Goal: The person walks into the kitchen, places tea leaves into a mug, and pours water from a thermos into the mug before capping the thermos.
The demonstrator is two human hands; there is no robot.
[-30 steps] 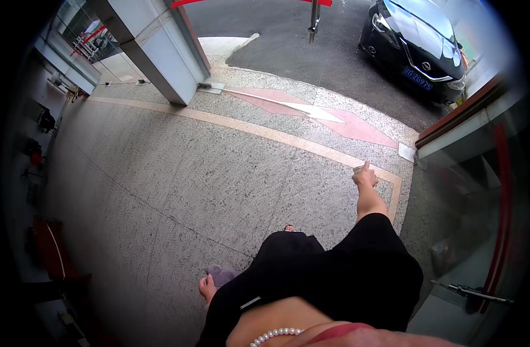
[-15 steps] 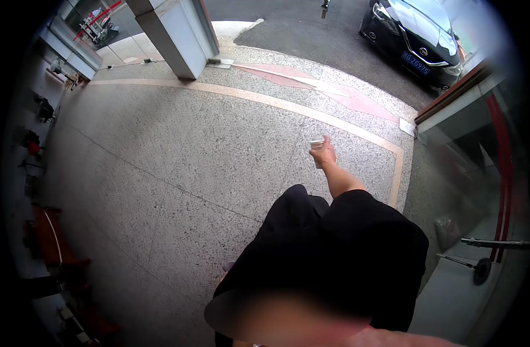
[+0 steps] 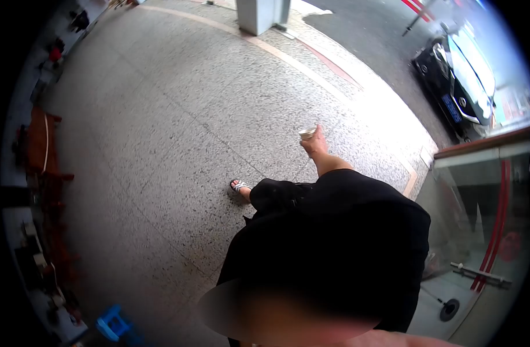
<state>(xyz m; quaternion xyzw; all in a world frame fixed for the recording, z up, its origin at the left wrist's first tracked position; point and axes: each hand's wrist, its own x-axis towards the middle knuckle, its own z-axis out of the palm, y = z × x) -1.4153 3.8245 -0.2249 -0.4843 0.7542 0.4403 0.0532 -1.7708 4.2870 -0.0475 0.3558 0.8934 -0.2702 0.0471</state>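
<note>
- Your black clothing (image 3: 334,231) looks like soft, matt cloth.
- The pale container (image 3: 306,134) in your right hand (image 3: 316,143) looks smooth (too small to tell its material).
- Around you, the floor (image 3: 161,115) looks like speckled stone, with strong glare at one side.
- To your right, the door (image 3: 450,191) is clear, reflective glass with a metal handle (image 3: 480,274).
- Outside, the car (image 3: 461,81) has glossy black paint.
- The blue object (image 3: 113,324) looks like plastic.

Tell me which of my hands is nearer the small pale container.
Right. Your right hand is gripping the small pale container, in direct contact with it. Your left hand isn't visible, so I can't place it.
</note>
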